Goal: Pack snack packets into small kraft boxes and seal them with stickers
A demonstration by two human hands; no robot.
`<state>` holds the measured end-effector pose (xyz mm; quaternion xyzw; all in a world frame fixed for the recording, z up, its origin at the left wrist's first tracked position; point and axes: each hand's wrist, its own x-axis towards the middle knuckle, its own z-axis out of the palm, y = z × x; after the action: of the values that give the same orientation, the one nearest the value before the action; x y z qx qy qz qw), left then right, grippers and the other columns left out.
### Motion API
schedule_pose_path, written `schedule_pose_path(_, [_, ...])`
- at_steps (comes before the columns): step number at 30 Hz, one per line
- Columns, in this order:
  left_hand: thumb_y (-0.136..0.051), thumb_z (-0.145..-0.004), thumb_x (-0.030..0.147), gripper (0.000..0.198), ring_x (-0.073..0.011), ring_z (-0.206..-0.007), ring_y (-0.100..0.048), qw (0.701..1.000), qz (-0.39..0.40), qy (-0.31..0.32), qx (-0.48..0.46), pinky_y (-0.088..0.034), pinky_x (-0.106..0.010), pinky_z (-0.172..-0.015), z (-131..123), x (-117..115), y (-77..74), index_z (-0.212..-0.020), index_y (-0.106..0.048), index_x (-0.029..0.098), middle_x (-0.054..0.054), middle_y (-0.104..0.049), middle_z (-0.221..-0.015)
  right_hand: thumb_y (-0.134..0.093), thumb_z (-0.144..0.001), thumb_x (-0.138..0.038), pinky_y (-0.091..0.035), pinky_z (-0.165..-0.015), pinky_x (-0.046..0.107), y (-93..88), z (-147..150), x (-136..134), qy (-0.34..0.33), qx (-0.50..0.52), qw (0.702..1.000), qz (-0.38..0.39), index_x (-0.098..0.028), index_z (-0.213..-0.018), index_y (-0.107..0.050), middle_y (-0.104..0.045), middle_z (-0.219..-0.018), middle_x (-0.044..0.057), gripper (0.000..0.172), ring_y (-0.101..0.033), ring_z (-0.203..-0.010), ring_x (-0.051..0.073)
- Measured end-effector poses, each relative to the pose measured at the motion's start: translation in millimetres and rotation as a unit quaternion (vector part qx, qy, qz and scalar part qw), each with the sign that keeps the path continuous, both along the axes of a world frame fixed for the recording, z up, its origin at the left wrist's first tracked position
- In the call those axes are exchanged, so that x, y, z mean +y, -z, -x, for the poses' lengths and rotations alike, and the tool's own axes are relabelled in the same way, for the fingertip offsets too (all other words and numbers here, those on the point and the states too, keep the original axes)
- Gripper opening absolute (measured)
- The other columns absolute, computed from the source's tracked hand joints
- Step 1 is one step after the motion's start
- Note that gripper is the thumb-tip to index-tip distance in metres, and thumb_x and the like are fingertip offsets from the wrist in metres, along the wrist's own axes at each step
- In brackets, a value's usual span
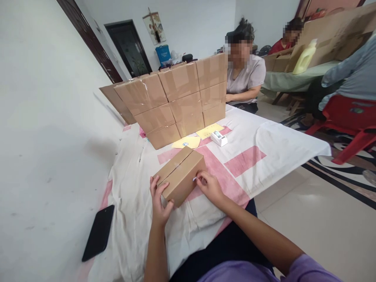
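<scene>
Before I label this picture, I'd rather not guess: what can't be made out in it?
In the head view:
Inside of the box: hidden by its flaps.
White scrap in the right hand: too small to identify.
Print on the yellow sheets: too small to read.
Tabletop behind the stack: hidden by the stack.
Red chair: partly cut off by the right edge.

Black phone (98, 233) near white wall (53, 129); yellow bottle (304, 58) on green-draped table (276, 80); hanging scroll (152, 26) beside dark door (125, 43)

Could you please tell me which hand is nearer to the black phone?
Left. The left hand is on the box, right of the black phone; the right hand is farther right, by the box.
</scene>
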<state>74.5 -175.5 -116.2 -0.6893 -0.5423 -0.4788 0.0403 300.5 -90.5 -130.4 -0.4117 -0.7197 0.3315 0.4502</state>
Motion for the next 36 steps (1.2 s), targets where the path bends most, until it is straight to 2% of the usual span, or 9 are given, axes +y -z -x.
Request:
schedule_pose_path(5, [-0.056,-0.088,0.036,0.037,-0.037,-0.155,-0.015,1.0,0.001,-0.002,-0.004,-0.027,-0.064,-0.119,-1,0,0.6,-0.123,-0.052,0.024,-0.012,-0.031,-0.159,-0.054,-0.081,-0.019,-0.045,-0.065,0.028,-1.1,-6,-8,-0.006,-0.024,1.0,0.001,-0.023,-0.078,-0.053,-0.062,-0.078,0.002,0.005,-0.058,-0.068,0.018])
schedule_pose_path(9, [-0.057,-0.089,0.039,0.036,-0.0376,-0.155,-0.014,1.0,-0.001,0.006,-0.013,-0.025,-0.066,-0.12,0,1,1.6,-0.122,-0.053,0.025,-0.012,-0.031,-0.159,-0.05,-0.08,-0.024,-0.04,-0.058,0.026,-19.0,-36,5,0.044,0.056,0.996,0.046,-0.023,-0.078,-0.047,-0.053,-0.071,-0.001,0.004,-0.05,-0.061,0.015])
schedule_pose_path(12, [-0.059,-0.089,0.039,0.034,-0.0383,-0.155,-0.013,0.999,-0.008,0.023,-0.036,-0.02,-0.069,-0.12,1,2,3.5,-0.121,-0.054,0.027,-0.009,-0.032,-0.159,-0.048,-0.083,-0.032,-0.034,-0.054,0.025,-49.4,-71,46,0.109,0.098,0.986,0.082,-0.023,-0.078,-0.043,-0.045,-0.068,-0.002,0.012,-0.041,-0.058,0.013])
schedule_pose_path(16, [-0.06,-0.089,0.035,0.03,-0.0381,-0.155,-0.013,0.997,-0.003,0.029,-0.075,-0.015,-0.073,-0.12,-1,1,5.8,-0.118,-0.056,0.032,-0.004,-0.034,-0.159,-0.053,-0.081,-0.036,-0.032,-0.057,0.025,-91.2,-95,133,0.07,0.013,0.995,0.068,-0.022,-0.074,-0.043,-0.042,-0.067,-0.003,0.019,-0.039,-0.061,0.013])
schedule_pose_path(20, [-0.057,-0.09,0.032,0.032,-0.0389,-0.155,-0.014,0.997,0.007,0.003,-0.077,-0.013,-0.077,-0.119,-4,0,5.8,-0.122,-0.056,0.037,-0.001,-0.033,-0.16,-0.051,-0.08,-0.033,-0.033,-0.058,0.025,-101.2,-55,224,-0.033,-0.163,0.978,0.127,-0.02,-0.073,-0.046,-0.047,-0.068,-0.002,0.016,-0.043,-0.063,0.012])
schedule_pose_path(25, [-0.053,-0.092,0.034,0.034,-0.0389,-0.152,-0.026,0.997,-0.034,-0.038,-0.049,-0.019,-0.077,-0.118,-6,5,12.5,-0.125,-0.057,0.036,-0.002,-0.038,-0.159,-0.062,-0.074,-0.026,-0.028,-0.048,0.026,-74.8,38,302,-0.119,-0.302,0.909,0.261,-0.019,-0.064,-0.048,-0.044,-0.053,-0.003,0.019,-0.037,-0.048,0.01])
schedule_pose_path(28, [-0.055,-0.091,0.024,0.027,-0.0365,-0.148,-0.034,0.995,-0.059,-0.069,-0.043,-0.028,-0.072,-0.118,-4,6,21.9,-0.115,-0.061,0.033,-0.001,-0.045,-0.154,-0.065,-0.071,-0.02,-0.025,-0.045,0.025,-61.5,77,326,-0.133,-0.372,0.868,0.3,-0.02,-0.059,-0.044,-0.037,-0.047,-0.005,0.024,-0.032,-0.044,0.009])
schedule_pose_path(31, [-0.06,-0.086,0.014,0.031,-0.0337,-0.148,-0.037,0.994,-0.048,-0.091,-0.037,-0.038,-0.065,-0.116,-3,3,29.1,-0.11,-0.063,0.034,0.002,-0.049,-0.151,-0.07,-0.068,-0.018,-0.028,-0.045,0.026,-56.7,99,338,-0.125,-0.436,0.839,0.3,-0.02,-0.059,-0.048,-0.039,-0.046,-0.004,0.023,-0.038,-0.045,0.012])
schedule_pose_path(36, [-0.065,-0.081,0.009,0.028,-0.0339,-0.148,-0.036,0.995,-0.03,-0.079,-0.057,-0.037,-0.063,-0.118,-5,0,23.4,-0.1,-0.064,0.029,0.002,-0.048,-0.152,-0.08,-0.06,-0.014,-0.043,-0.058,0.031,-67.1,113,338,-0.076,-0.492,0.84,0.214,-0.015,-0.076,-0.064,-0.062,-0.063,0.006,0.022,-0.063,-0.07,0.026])
